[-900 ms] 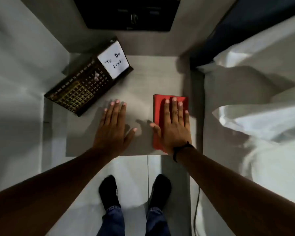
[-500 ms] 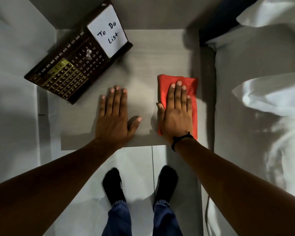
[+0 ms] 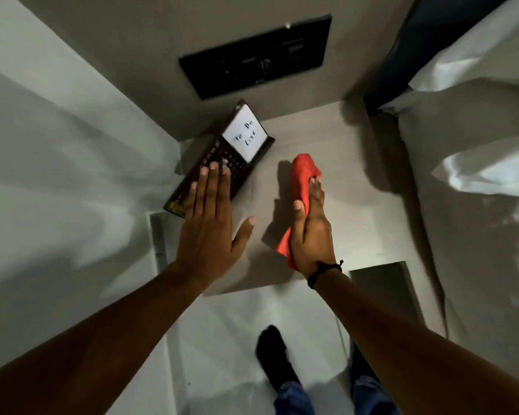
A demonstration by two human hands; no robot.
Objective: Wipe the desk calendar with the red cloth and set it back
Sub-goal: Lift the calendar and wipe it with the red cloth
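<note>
The right hand [image 3: 310,232] pinches the soft red cloth [image 3: 301,181] between thumb and fingers; it looks light and limp. The left hand [image 3: 210,232], fingers straight and together, thumb apart, hovers over the dark wooden desk calendar [image 3: 222,163] with its white note. The calendar looks stiff and is probably best gripped by its long edges. It lies at the grey table's [image 3: 327,151] far left corner, near the wall; open room lies to its right.
</note>
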